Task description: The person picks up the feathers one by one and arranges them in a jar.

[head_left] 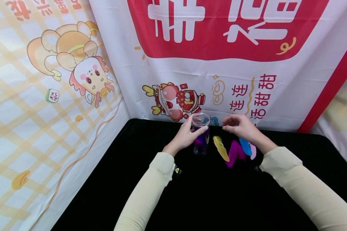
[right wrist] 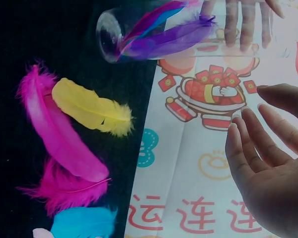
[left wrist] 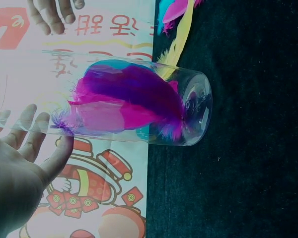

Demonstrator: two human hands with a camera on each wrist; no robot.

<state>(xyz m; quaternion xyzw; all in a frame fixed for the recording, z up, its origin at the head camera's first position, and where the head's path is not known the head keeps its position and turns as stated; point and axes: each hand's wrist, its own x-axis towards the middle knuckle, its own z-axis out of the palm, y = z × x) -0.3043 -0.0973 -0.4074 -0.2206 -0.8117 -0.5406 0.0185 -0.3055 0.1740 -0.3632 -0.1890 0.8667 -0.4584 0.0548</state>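
My left hand (head_left: 188,133) grips a tall clear plastic jar (head_left: 200,120) near its top, and the jar stands upright with its mouth uncovered. Purple, magenta and blue feathers (left wrist: 124,94) lie inside it. To the right of the jar, my right hand (right wrist: 273,144) hovers with relaxed, slightly bent fingers and nothing between them. On the black table below that hand are a yellow feather (right wrist: 89,106), magenta feathers (right wrist: 59,134), a blue feather (right wrist: 82,221) and a pale pink one (head_left: 253,151).
A black cloth covers the table (head_left: 219,199). Behind it hangs a white printed curtain (head_left: 173,70) with a red panel and cartoon figures. Another yellow-checked curtain (head_left: 55,128) closes off the left side. A small dark object (head_left: 177,170) shows beside the left cuff.
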